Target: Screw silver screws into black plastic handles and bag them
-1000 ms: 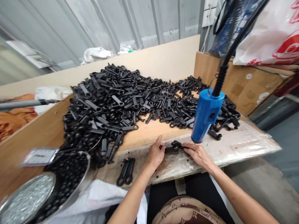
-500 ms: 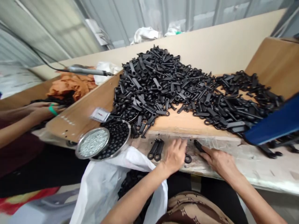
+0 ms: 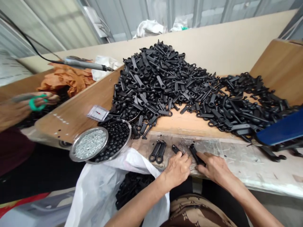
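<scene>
My left hand is closed, with fingers curled over a black crank handle on the bench edge; its lower end is hidden under the fingers. Just right of it, my right hand pinches another black crank handle between thumb and fingers, its near end partly covered. To the left, a pair of black crank handles lie side by side, their ring ends toward me. Behind both hands rises a large pile of similar black handles.
A metal bowl of black knobs holds a smaller bowl of silver screws. Below hangs a white sack with black parts inside. A powered screwdriver hangs upper left, near a co-worker's hand. A blue object stands right.
My right hand has moved left and lowered its handle onto the bench. My left hand's fingers have curled over a handle beside it. The co-worker's hand has shifted left.
</scene>
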The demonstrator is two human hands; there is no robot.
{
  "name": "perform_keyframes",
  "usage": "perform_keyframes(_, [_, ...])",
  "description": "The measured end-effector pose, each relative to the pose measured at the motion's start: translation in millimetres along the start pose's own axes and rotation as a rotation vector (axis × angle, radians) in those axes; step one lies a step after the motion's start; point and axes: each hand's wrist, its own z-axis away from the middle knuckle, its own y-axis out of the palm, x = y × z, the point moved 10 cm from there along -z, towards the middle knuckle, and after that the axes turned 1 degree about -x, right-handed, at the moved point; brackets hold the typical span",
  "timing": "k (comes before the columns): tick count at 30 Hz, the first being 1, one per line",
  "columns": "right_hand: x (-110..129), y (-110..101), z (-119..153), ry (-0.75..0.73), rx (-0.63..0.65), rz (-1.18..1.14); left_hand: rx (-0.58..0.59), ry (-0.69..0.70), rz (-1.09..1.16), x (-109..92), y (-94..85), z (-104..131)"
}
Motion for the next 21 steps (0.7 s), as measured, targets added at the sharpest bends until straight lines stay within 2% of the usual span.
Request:
perform_keyframes(3, [15.4, -1.1, -9.4, -0.021, -0.028, -0.04, 0.005, -0.014, -0.031, 4.1, -0.1, 4.1])
perform_keyframes(7, [22.0, -5.7, -16.5, -0.025, -0.106, -0.058, -0.019, 0.02, -0.076, 6.8, 3.9, 6.8])
perform_keyframes(10, [22.2, -11.8, -12.9, -0.053, -0.142, -0.088, -0.023, 0.128, -0.143, 7.2, 9.2, 4.3])
perform_keyframes(14, [11.3, -23.5, 5.9, -0.135, -0.222, -0.127, -0.049, 0.352, -0.179, 4.4, 9.5, -0.4])
perform_keyframes(15, [2.7, -26.7, 14.2, -0.146, -0.266, -0.137, -0.073, 0.398, -0.184, 4.0, 7.0, 0.6])
perform_keyframes(17, [-30.2, -33.3, 35.0, -0.074, -0.391, -0.137, -0.119, 0.475, -0.189, 4.0, 2.2, 7.0])
perform_keyframes(19, [-77.2, -38.9, 61.7, 0.077, -0.528, -0.108, -0.151, 0.517, -0.188, 6.9, -1.8, 16.4])
perform_keyframes(21, [-123.9, -40.6, 88.3, 0.22, -0.605, -0.076, -0.156, 0.529, -0.184, 12.2, -4.2, 25.1])
